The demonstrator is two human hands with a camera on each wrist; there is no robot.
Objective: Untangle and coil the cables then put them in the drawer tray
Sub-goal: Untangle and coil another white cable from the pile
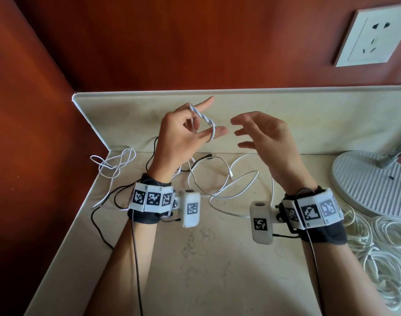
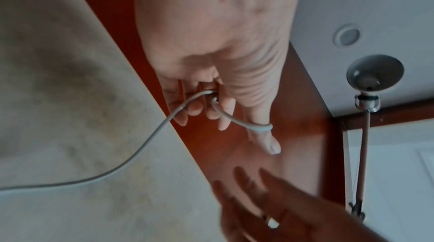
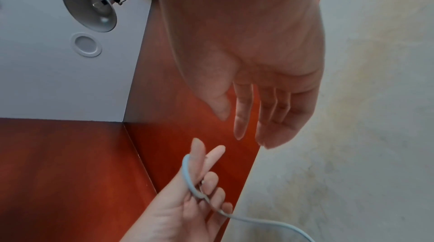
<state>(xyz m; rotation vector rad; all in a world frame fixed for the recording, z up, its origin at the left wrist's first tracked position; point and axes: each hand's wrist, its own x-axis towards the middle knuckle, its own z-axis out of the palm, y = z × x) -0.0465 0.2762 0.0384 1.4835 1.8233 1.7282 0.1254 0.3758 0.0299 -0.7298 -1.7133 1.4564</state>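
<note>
Left hand (image 1: pixel 179 135) holds white cable (image 1: pixel 203 120) looped round thumb and forefinger; right hand (image 1: pixel 267 137) fingers spread, empty, above the countertop (image 1: pixel 195 258); no legible writing.

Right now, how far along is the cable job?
Early. Done: maybe the pale coiled cable bundles beside the lamp base, though not in any tray; none is visible. In hand: left hand holds a thin white cable looped across thumb and index; right hand empty. Left: loose white and black cables on the countertop.
</note>
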